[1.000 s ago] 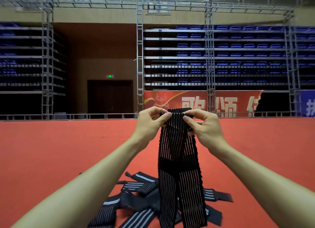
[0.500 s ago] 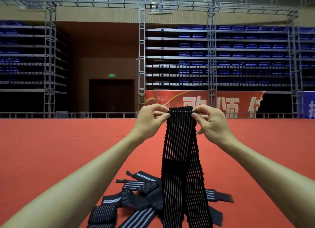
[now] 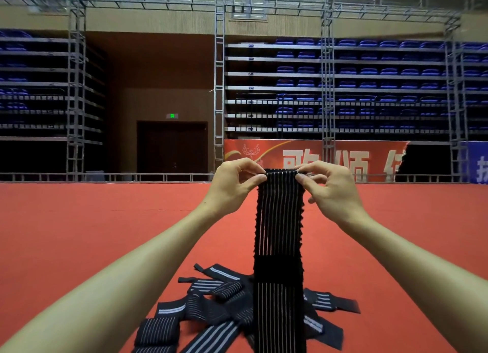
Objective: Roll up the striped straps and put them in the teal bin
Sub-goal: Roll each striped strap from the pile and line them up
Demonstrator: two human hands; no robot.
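A black striped strap (image 3: 278,220) is held up vertically at centre, its top corners pinched by the left hand (image 3: 232,185) and the right hand (image 3: 331,187). More striped straps (image 3: 211,307) are heaped on the near red floor (image 3: 79,233).

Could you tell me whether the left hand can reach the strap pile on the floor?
Probably not yet: the left hand pinches a top corner of the hanging striped strap, held above the pile. Nothing blocks the path down, but it must let go first.
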